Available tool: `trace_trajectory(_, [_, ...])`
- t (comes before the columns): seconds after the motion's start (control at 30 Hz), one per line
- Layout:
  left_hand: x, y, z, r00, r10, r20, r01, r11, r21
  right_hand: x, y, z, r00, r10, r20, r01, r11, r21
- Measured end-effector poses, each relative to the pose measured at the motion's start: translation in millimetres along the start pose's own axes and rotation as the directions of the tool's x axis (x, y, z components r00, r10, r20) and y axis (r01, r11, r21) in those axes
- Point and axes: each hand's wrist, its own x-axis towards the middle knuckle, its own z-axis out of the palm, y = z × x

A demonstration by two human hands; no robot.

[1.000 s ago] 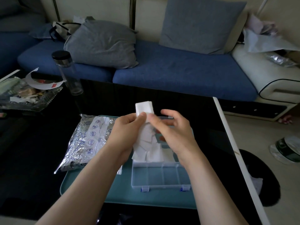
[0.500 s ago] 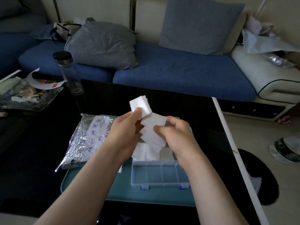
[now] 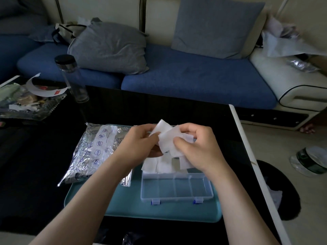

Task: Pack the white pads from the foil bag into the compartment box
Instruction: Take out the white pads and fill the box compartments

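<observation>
My left hand (image 3: 139, 144) and right hand (image 3: 200, 149) both pinch one bunch of white pads (image 3: 169, 138), fingers curled round it, above far end of compartment box (image 3: 177, 189). Loose pads (image 3: 155, 165) lie in box's far compartments. Box open, on teal tray (image 3: 123, 207). Foil bag (image 3: 95, 151) just left of box, partly on tray.

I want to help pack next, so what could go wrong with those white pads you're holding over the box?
1. The left hand and right hand pinch a loose bunch of white pads in the air. Some could slip and land on the teal tray instead of in the compartment box.
2. The rumpled pads lying in the box's far side seem to overlap, so more on top might spill out.
</observation>
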Motion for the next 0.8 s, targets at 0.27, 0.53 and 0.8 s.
trace_trajectory(0.27, [-5.2, 0.3, -1.8, 0.990, -0.040, 0.138, 0.041, 0.999, -0.002, -4.3, 3.8, -4.9, 0.999, 0.003, -0.048, -0.007, 0.996, -0.090])
trace_trajectory(0.53, [-4.2, -2.5, -3.5, 0.988, -0.018, 0.150, 0.013, 0.999, 0.036, -2.2, 4.9, -1.4, 0.992, 0.000, -0.123, -0.006, 0.999, -0.049])
trace_trajectory(0.8, [-3.0, -4.4, -4.3, 0.989, 0.039, 0.140, -0.043, 0.999, 0.030, -2.2, 4.5, -2.1, 0.995, 0.090, -0.036, -0.085, 0.989, 0.122])
